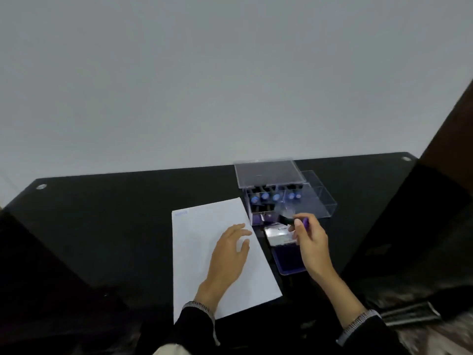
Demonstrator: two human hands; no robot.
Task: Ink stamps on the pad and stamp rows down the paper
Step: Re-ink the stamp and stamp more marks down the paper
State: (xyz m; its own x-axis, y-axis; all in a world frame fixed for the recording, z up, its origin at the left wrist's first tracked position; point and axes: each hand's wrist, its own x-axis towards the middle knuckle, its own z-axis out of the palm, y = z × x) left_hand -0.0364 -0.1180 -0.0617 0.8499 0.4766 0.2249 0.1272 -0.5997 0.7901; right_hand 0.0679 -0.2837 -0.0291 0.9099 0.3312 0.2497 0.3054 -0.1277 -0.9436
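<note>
Left hand [229, 248] is lying flat on the paper [204, 262], fingers straight and spread, pinning it to the black table [115, 201]. Right hand [311, 242] is pinching a small stamp [294, 221] with a black body and purple end, holding it above the ink pad [286, 260], whose lid is standing open just right of the paper. One faint blue print [181, 213] is sitting at the paper's top left corner. Clear stamp box [279, 190] is sitting open behind the pad.
</note>
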